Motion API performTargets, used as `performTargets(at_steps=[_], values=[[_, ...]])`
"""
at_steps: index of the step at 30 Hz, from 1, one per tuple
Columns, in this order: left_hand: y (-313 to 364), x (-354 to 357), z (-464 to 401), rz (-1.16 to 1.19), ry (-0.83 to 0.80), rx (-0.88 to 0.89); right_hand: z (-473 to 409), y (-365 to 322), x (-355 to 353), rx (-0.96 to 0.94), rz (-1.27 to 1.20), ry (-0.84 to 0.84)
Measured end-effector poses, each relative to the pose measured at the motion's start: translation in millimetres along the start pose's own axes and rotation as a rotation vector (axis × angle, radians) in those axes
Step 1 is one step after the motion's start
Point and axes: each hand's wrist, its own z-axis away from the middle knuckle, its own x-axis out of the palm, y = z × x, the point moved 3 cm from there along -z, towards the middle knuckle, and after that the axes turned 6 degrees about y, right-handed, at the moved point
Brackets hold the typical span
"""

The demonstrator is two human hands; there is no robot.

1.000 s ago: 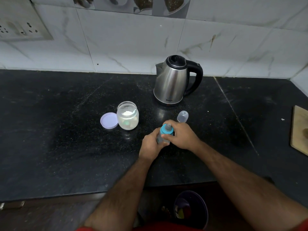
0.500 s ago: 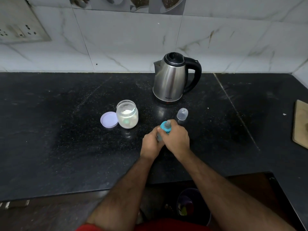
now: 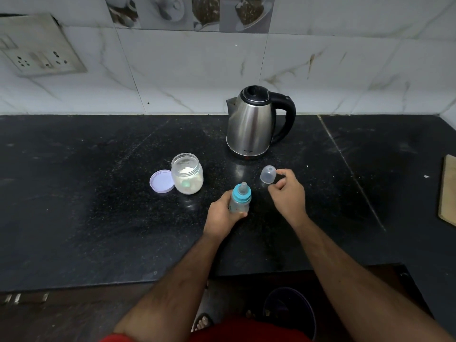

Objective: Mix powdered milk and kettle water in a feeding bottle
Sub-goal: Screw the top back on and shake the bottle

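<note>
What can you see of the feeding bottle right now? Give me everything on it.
The feeding bottle is small, with a clear plastic-looking body, a teal screw collar and a pale translucent teat on top, uncovered. It stands roughly upright, leaning slightly, on the black countertop, in front of the kettle. The left hand grips its body from the left and below. Its clear dome cap is off, at the right hand. Its contents cannot be made out.

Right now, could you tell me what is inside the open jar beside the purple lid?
The open jar holds white powder, heaped at the bottom and dusting its walls. A pale green shape shows low through the plastic, perhaps a scoop; I cannot tell, as powder covers most of it.
</note>
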Motion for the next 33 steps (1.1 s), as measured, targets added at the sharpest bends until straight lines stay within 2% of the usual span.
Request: performTargets(at_steps=[6, 12, 17, 26, 33], values=[[4.9, -2.3, 2.8, -0.001, -0.034, -0.028, -38.4, 25.2, 15.8, 0.032, 0.192, -0.082], [1.6, -6.6, 8.3, 0.055, -0.013, -0.049, -72.6, 31.6, 34.7, -0.016, 0.264, -0.285], [-1.0, -10.9, 12.1, 0.039, 0.006, -0.057, -76.7, 34.7, 41.6, -0.022, 0.296, -0.287], [2.1, -11.6, 15.0, 0.075, 0.046, -0.058, -66.6, 33.5, 36.3, -0.022, 0.119, -0.205], [2.3, -10.6, 16.4, 0.128, 0.072, -0.056, -33.5, -9.4, 6.0, -0.057, -0.235, -0.161]])
